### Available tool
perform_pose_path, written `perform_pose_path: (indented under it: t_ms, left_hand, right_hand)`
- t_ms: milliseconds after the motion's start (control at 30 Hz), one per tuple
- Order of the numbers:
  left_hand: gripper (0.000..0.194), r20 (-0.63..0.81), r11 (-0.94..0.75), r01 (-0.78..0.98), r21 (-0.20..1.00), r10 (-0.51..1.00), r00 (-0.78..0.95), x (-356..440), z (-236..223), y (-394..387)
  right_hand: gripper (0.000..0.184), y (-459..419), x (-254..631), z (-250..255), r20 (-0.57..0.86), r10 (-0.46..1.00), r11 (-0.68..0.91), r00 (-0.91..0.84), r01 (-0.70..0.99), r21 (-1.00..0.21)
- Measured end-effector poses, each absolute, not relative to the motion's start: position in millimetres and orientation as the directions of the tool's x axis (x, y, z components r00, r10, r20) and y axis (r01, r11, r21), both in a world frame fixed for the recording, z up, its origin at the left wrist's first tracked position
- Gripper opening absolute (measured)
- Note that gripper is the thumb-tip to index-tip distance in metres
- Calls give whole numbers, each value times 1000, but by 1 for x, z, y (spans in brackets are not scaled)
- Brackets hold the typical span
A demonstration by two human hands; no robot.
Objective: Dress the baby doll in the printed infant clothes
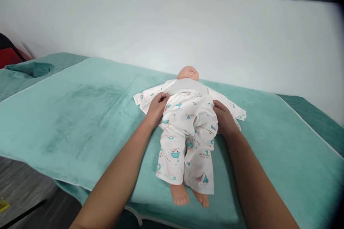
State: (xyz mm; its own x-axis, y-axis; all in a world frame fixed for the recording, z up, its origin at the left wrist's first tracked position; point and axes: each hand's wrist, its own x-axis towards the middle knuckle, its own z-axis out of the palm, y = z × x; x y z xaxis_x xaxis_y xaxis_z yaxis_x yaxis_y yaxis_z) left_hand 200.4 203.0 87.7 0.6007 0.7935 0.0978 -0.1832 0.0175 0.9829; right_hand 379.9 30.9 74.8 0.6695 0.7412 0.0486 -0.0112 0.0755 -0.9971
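Note:
A baby doll (188, 73) lies on its back on a teal towel (80, 114), head away from me and bare feet towards me. It wears white printed trousers (185, 139), and an open white printed top (146, 96) is spread under it. My left hand (156, 109) grips the trousers' waistband at the doll's left side, fingers curled on the cloth. At the other side, my right hand (224, 118) holds the waistband, fingers tucked at the doll's hip.
The towel covers a padded table against a white wall (172, 28). A folded teal cloth (30, 68) lies at the far left, with something red (9, 57) behind it. Dark floor (24, 189) shows at the lower left.

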Motion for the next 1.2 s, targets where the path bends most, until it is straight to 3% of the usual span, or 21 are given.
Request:
perform_pose_path:
  t_ms: [233,367,500,600,700,800,867,967,1067,1200]
  left_hand:
    - [27,222,-155,-161,975,753,620,201,83,207]
    - [24,388,-386,-141,912,695,605,201,87,207]
    - [24,428,-488,-87,869,651,627,206,92,211]
    - [26,420,-509,22,860,732,537,215,92,218]
    - [29,353,-420,98,902,850,390,226,88,230]
    - [34,270,-307,48,951,894,358,232,80,237]
    - [28,252,-268,-19,963,880,402,234,76,238]
    - [11,282,-257,-117,959,838,468,235,79,234]
    - [20,351,-356,-105,929,751,559,236,94,230]
    - [21,343,-522,52,851,628,699,239,120,229]
  right_hand:
    - [18,33,382,75,97,762,132,640,-7,-991]
    - [18,38,391,75,287,767,183,574,232,-955]
    - [15,48,396,83,430,756,234,493,411,-881]
    - [12,61,399,92,457,721,145,521,532,-834]
    - [14,79,404,102,454,684,-58,571,663,-746]
    - [18,94,410,105,355,689,-158,632,609,-777]
    - [20,98,412,102,310,697,-122,647,533,-837]
    - [19,98,414,94,359,696,4,622,496,-868]
    - [18,97,416,91,447,710,139,544,514,-847]
    - [23,101,421,96,392,821,205,415,426,-881]
